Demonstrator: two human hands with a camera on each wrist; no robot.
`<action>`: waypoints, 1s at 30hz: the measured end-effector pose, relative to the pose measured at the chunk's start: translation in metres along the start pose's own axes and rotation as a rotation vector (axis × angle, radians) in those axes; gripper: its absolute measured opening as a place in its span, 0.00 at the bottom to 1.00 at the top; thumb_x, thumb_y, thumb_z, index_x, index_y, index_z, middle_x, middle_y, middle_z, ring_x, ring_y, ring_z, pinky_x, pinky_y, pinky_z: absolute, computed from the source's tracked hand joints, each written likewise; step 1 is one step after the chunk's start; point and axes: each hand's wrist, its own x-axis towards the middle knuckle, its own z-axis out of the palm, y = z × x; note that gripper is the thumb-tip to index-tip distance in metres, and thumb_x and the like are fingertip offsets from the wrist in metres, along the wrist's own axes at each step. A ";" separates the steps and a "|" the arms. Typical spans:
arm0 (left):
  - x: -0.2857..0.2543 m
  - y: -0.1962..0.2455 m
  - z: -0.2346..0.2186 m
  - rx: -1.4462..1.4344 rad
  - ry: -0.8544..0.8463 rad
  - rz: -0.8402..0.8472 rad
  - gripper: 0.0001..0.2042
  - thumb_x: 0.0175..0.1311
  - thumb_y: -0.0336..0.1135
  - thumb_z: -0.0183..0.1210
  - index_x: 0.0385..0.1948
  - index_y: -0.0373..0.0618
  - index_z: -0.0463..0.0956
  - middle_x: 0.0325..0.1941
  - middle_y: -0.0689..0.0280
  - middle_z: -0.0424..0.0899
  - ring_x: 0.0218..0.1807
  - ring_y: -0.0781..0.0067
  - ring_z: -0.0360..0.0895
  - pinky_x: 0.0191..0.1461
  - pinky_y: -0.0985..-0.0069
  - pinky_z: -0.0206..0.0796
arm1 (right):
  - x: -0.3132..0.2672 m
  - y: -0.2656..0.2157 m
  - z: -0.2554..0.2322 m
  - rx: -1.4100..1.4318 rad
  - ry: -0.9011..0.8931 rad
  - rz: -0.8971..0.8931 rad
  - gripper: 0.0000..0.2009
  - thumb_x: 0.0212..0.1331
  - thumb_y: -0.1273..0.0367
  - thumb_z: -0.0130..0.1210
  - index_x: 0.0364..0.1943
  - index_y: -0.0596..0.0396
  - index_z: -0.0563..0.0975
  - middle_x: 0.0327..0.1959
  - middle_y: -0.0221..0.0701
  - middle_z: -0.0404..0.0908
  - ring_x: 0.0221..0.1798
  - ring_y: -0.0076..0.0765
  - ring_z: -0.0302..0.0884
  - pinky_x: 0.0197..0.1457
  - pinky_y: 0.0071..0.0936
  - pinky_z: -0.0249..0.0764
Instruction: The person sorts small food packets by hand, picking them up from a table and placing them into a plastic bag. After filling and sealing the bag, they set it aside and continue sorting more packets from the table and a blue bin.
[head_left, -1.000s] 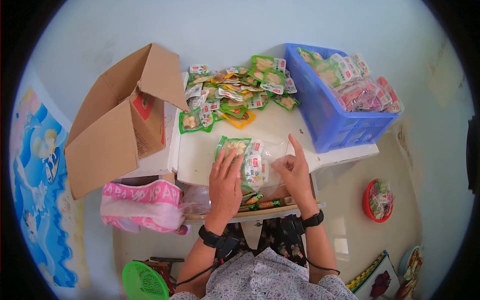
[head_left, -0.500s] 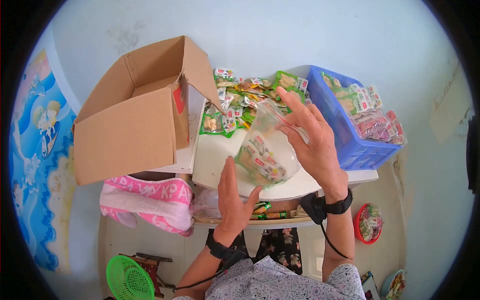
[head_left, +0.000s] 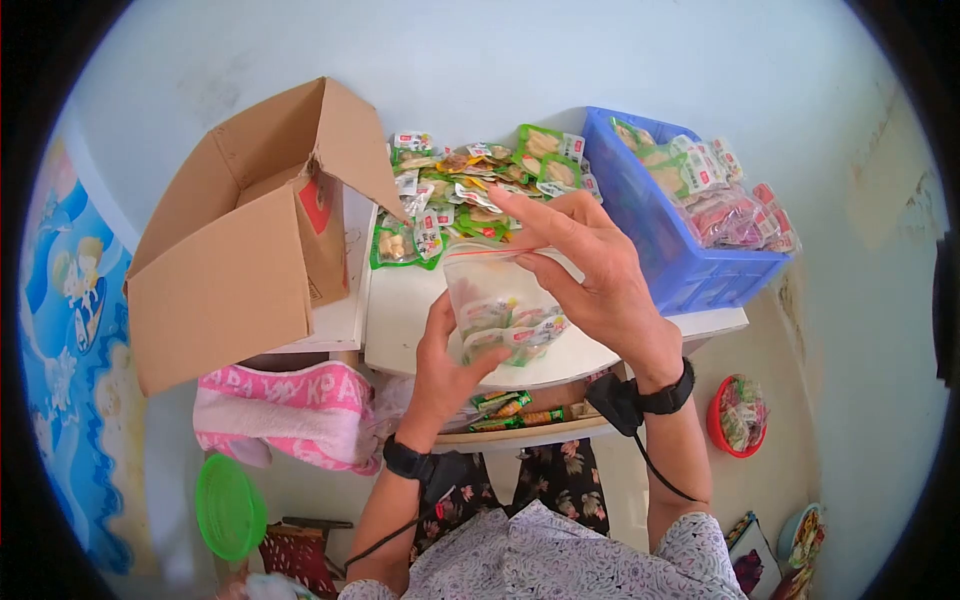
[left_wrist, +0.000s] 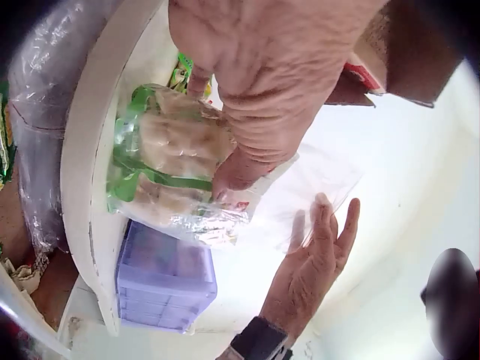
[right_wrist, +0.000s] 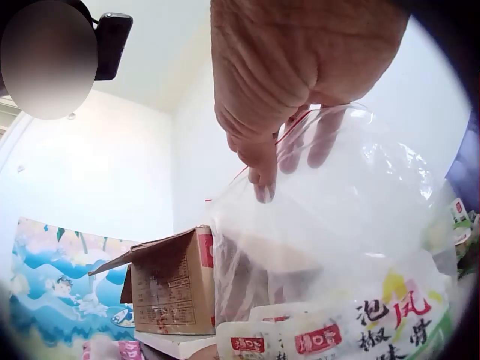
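A clear zip bag (head_left: 500, 300) with a red line along its mouth is held over the white table, with several green-and-white food packets (head_left: 520, 335) at its bottom. My right hand (head_left: 605, 280) pinches the bag's top edge between thumb and fingers, also visible in the right wrist view (right_wrist: 300, 82). Lower down, my left hand (head_left: 440, 370) grips the bag's left side, its thumb across the front. In the left wrist view that thumb presses on the packets (left_wrist: 176, 150), and my right hand (left_wrist: 307, 262) is at the bag's far end.
An open cardboard box (head_left: 220, 290) stands left, a blue crate (head_left: 670, 240) of packets at the back right. Loose packets (head_left: 480, 180) are heaped behind the bag. An open drawer (head_left: 560, 428) lies below the table's front edge. A green basket (head_left: 230, 505) and red bowl (head_left: 715, 420) are lower down.
The bag has gone from lying under both hands to being held up by its mouth. My left hand, apart from it half a second ago, now grips its side. The green basket has tilted.
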 end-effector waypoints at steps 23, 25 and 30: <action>0.012 -0.005 0.015 -0.058 0.035 -0.015 0.16 0.62 0.35 0.74 0.49 0.41 0.83 0.41 0.68 0.88 0.44 0.80 0.82 0.51 0.75 0.76 | -0.109 0.055 0.045 0.535 0.134 0.638 0.29 0.62 0.73 0.70 0.68 0.55 0.76 0.45 0.29 0.88 0.48 0.24 0.83 0.53 0.28 0.81; 0.014 -0.014 0.014 -0.101 0.005 0.012 0.18 0.63 0.37 0.74 0.50 0.42 0.82 0.45 0.68 0.87 0.47 0.80 0.81 0.54 0.74 0.75 | -0.115 0.055 0.049 0.529 0.173 0.696 0.30 0.61 0.72 0.71 0.68 0.60 0.75 0.47 0.29 0.87 0.49 0.26 0.83 0.53 0.27 0.81; 0.007 -0.021 0.017 -0.139 -0.007 0.091 0.20 0.62 0.37 0.74 0.53 0.40 0.81 0.46 0.65 0.87 0.49 0.76 0.82 0.57 0.72 0.74 | -0.135 0.073 0.064 0.716 0.264 0.676 0.27 0.60 0.77 0.68 0.66 0.62 0.76 0.55 0.36 0.85 0.53 0.32 0.83 0.57 0.28 0.79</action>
